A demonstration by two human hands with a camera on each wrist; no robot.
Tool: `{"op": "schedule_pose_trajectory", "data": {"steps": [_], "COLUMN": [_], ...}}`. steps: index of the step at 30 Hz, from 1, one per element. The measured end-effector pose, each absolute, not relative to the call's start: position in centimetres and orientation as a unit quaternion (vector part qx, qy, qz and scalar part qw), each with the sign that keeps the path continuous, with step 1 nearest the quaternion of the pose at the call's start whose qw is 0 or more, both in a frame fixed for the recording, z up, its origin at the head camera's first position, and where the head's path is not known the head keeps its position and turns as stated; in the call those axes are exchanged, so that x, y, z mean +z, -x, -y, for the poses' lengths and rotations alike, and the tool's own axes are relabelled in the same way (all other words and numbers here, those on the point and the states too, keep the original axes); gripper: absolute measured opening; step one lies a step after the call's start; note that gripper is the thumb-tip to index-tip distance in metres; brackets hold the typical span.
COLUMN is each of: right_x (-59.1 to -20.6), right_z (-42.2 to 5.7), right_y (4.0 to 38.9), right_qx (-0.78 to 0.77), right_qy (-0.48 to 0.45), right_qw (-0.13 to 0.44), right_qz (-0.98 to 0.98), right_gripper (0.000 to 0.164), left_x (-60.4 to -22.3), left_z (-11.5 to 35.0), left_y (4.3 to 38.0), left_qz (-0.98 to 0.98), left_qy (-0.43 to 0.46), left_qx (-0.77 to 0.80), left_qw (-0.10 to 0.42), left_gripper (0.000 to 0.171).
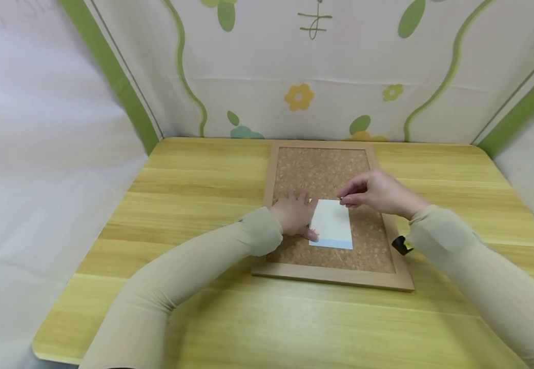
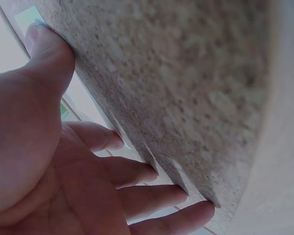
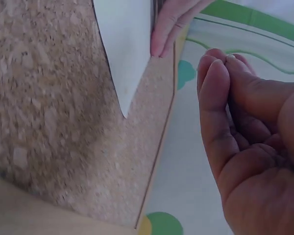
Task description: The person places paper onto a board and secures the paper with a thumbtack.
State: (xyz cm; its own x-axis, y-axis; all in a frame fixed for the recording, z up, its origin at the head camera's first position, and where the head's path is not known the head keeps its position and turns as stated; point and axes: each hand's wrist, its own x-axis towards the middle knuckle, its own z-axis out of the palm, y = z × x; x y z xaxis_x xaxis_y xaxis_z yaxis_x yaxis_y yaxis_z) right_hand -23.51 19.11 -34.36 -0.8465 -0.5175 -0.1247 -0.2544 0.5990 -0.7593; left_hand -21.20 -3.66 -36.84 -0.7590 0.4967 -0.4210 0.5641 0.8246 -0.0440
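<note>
Left hand [image 1: 294, 214]: palm down, fingers spread, holding nothing, laid over the left edge of a white card [image 1: 331, 220]. Index finger at the card's far left corner, thumb on the near left part; the other fingers reach past it onto the cork. Left wrist view: fingertips down along the board's surface, thumb apart from the 4 fingers.

Right hand [image 1: 375, 192]: thumb and fingertips pressed together in a pinch, other fingers curled. A tiny dark item [image 1: 341, 199] shows at the tips, too small to name; right wrist view hides it. Pinch is by the card's far right corner, tips apart from the card in the right wrist view.

Card lies between the 2 hands, flat on a cork board [image 1: 322, 164]. Blue band along its near edge, small pink marks beside the left thumb. The board is under both hands, its wooden frame [image 1: 336, 275] running round them. Board lies on a wood-grain table [image 1: 202, 174].

Black item with a yellow patch [image 1: 402, 245] just nearer than the right wrist, beside the frame, partly behind the sleeve; can't tell what. Beige sleeves [image 1: 442, 230] on both arms. Beyond the hands, a white fabric wall [image 1: 248, 56] with flowers and green vines.
</note>
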Motion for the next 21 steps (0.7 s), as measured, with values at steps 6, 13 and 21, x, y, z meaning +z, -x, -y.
{"op": "schedule_pose_trajectory", "data": {"steps": [6,13,21], "right_x": [-35.5,-35.8,-36.6], "right_z": [-18.4,-17.5,-16.2], "right_y": [24.6,25.7,27.6], "right_qx": [-0.347,-0.328,-0.324], "right_qy": [0.218,0.225,0.184], "right_qw": [0.184,0.205,0.279], "right_qz": [-0.893,-0.894,-0.885], "right_gripper": [0.015,0.01,0.007], "left_x": [-36.9,-37.2,-37.4], "left_z": [3.6,3.6,3.8], "left_y": [21.3,21.6,21.7], "left_qz": [-0.933,-0.933,-0.932], "left_qy": [-0.286,-0.285,-0.283], "left_qx": [-0.089,-0.087,-0.086], "left_qw": [0.199,0.201,0.208], "left_gripper": [0.106,0.107,0.109]}}
